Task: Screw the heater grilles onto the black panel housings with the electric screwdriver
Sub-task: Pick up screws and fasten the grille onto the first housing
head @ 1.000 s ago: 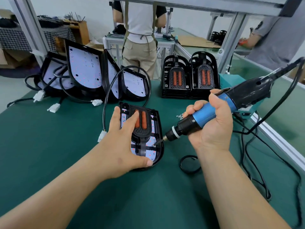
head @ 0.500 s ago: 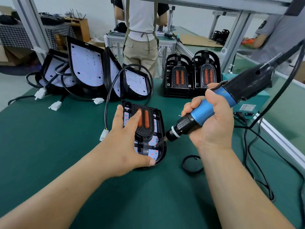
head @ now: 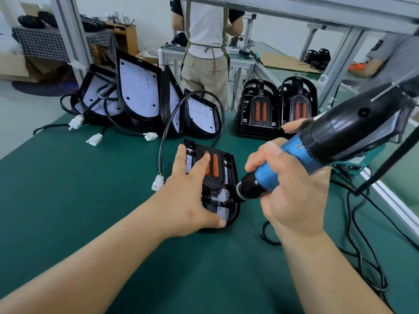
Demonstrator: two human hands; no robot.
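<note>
The black panel housing [head: 233, 171] lies flat near the middle of the green bench [head: 79, 200], with the heater grille [head: 214, 180] seated on top of it, two orange bars facing up. The left hand [head: 188, 200] covers their left half. Its grip is apart, with the fingers straight and pressing down on the grille, the forefinger across one orange bar and the thumb against the housing's near rim. The right hand [head: 292, 191] has its grip clamped round the blue barrel of the electric screwdriver [head: 335, 141], which slants down from the upper right. The tool's black nose meets the housing's right rim; the bit itself is too hidden to make out. A black cable [head: 169, 130] loops up from the housing's far end and comes down to a white connector [head: 158, 182] just beside the left hand. Toward the far edge of the bench two stacks of grilles [head: 260, 114] stand upright side by side, and to their left several larger panels [head: 138, 94] lean together among loose leads. Black cords [head: 356, 234] trail along the right edge. Beyond the bench a person in an apron [head: 206, 41] stands with their back turned
</note>
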